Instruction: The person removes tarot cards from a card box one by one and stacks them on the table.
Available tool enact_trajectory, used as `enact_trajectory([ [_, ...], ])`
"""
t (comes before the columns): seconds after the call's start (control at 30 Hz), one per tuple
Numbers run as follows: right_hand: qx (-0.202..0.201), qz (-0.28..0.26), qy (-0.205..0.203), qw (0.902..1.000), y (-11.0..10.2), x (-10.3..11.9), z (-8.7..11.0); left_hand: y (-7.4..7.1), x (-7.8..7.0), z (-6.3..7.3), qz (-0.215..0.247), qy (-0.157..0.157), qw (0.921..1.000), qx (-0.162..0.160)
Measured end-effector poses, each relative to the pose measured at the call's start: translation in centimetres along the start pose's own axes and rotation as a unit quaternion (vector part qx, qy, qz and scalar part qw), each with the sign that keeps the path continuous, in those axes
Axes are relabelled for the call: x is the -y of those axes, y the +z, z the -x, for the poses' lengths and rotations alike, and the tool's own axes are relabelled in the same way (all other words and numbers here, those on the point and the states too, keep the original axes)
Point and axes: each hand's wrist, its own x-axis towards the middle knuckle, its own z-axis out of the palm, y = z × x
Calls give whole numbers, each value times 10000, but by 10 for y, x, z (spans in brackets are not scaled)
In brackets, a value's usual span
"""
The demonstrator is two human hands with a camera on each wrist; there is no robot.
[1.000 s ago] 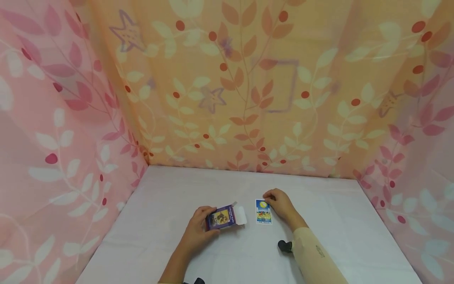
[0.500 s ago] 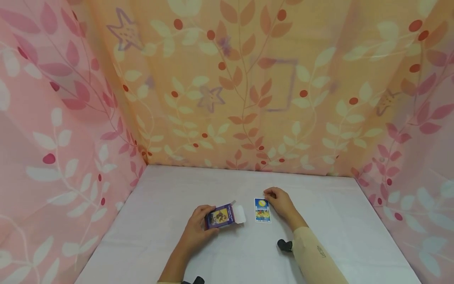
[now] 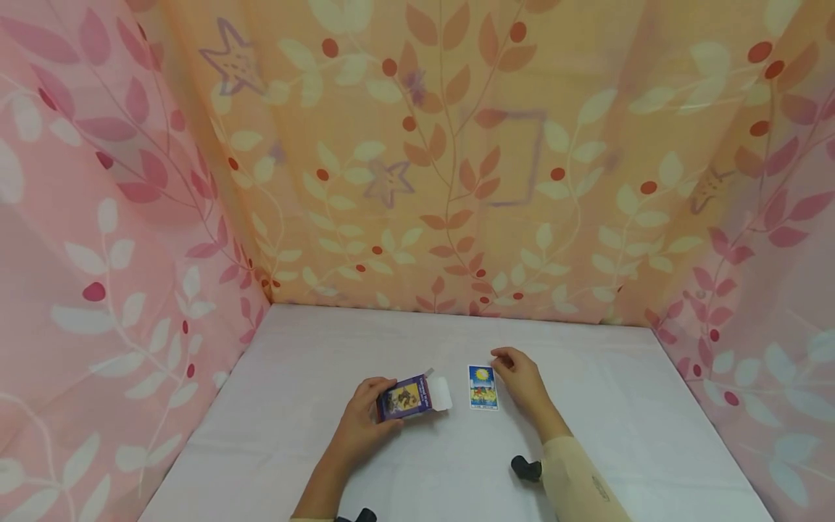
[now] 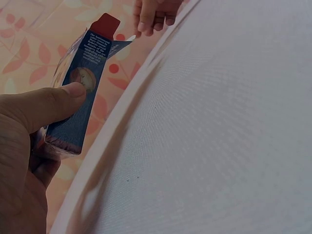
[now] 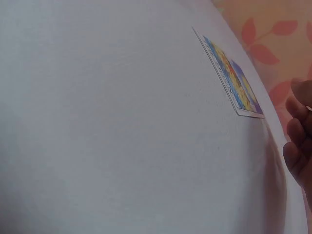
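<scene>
My left hand (image 3: 365, 417) grips a small purple card box (image 3: 403, 399), thumb along one narrow side. The box's white end flap (image 3: 441, 394) stands open toward the right. In the left wrist view the thumb presses the box's dark blue side (image 4: 80, 107), which carries fine print. A tarot card (image 3: 483, 388) with a sun picture lies face up on the white table, right of the box. Just right of the card's top corner is my right hand (image 3: 522, 380), fingers loosely curled and holding nothing. The right wrist view shows the card (image 5: 231, 75) lying apart from those fingers.
The white-covered table (image 3: 293, 362) ends at a floral orange curtain (image 3: 450, 181) behind. Pink floral curtains (image 3: 98, 254) border the sides. A black wrist-camera piece (image 3: 525, 468) sits by the right sleeve (image 3: 580, 482).
My right hand has let go of the card's top corner and drawn slightly to the right. The card stays on the table. The left hand and the box keep their place.
</scene>
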Motion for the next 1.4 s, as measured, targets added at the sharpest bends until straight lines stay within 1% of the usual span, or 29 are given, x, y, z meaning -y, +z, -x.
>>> enact_trajectory([
  [0.13, -119, -235, -38, 9996, 1, 3, 11, -1, -2, 0, 37, 15, 10000, 23],
  [0.27, -302, -433, -243, 9983, 3, 9, 21, -2, -4, 1, 36, -66, 10000, 24],
  [0.33, -365, -542, -340, 9973, 4, 13, 26, -2, -5, 0, 12, -47, 10000, 11],
  [0.5, -465, -567, -478, 9962, 7, 21, 36, -2, -4, -2, -41, 69, 10000, -28],
  [0.7, -553, -540, -569, 9954, 13, 33, 51, 0, -3, -2, 4, 37, 10000, -14],
  [0.87, -695, -685, -939, 9908, 21, 41, 60, 0, -4, -1, -26, 61, 10000, -24],
  [0.97, -760, -770, -1088, 9882, 26, 44, 63, -1, -5, -2, -56, 100, 9999, -29],
  [1.07, -778, -864, -1127, 9868, 32, 47, 68, -1, -5, -3, -60, 127, 9999, -17],
  [1.2, -703, -943, -1143, 9865, 39, 50, 75, -1, -5, -2, -27, 124, 9999, 48],
  [1.4, -503, -1031, -904, 9893, 48, 54, 84, -1, -5, 0, -12, 69, 9998, 180],
])
